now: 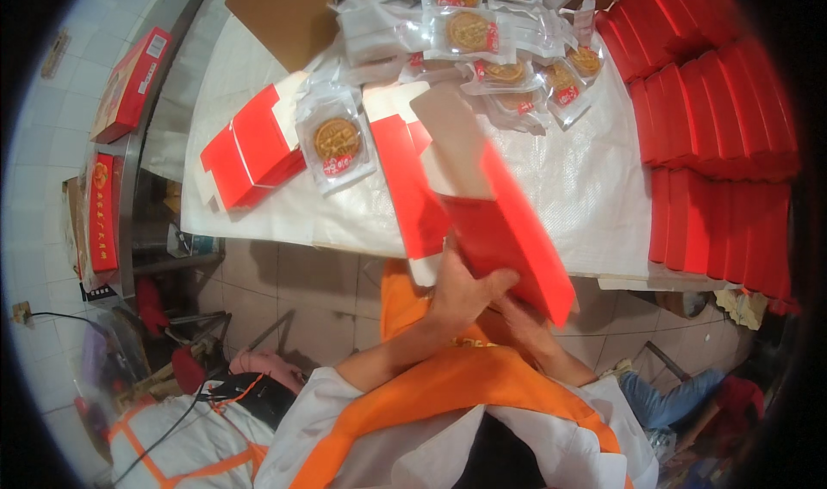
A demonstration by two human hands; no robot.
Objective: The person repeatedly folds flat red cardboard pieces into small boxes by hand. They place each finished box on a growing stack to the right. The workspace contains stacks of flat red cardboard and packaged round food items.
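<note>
Red carton (514, 246); left hand (459, 292) clasping it; right hand (522, 321) grip unclear; white-sheeted table (586, 200); tiled floor (317, 275)

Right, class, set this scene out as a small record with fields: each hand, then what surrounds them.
Left hand: holding a red box, its pale-lined flap open
Right hand: at the same box, mostly hidden by it
Far side: piled clear packets of round pastries
Left: red card bundle with white band; single pastry packet beside it
Right: stacked red cartons
Surface: white sheet
</note>
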